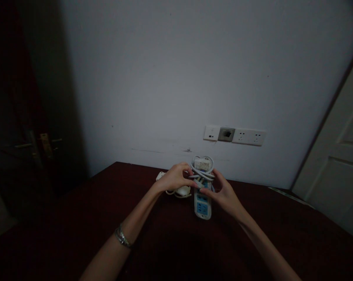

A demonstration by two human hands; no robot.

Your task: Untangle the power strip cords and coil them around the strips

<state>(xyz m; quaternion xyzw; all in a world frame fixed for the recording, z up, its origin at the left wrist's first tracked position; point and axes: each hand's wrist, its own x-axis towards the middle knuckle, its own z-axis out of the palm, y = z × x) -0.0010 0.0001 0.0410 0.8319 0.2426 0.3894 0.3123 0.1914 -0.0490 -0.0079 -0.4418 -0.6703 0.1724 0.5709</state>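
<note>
The corded power strip (pixel 202 208) lies between the left hand (pixel 178 177) and right hand (pixel 224 194), both equally near, its long axis pointing toward the wall (pixel 153 78). Fingers curve part-open at its coiled cord (pixel 202 175); grip firmness cannot be told. The dark-red bench (pixel 106 203) meets the dim room's wall.

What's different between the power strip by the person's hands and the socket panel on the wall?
The power strip has blue socket faces; the socket panel is mostly white with one grey section. A white cord loops across the strip's far end; the panel shows none. Both have socket holes.
</note>
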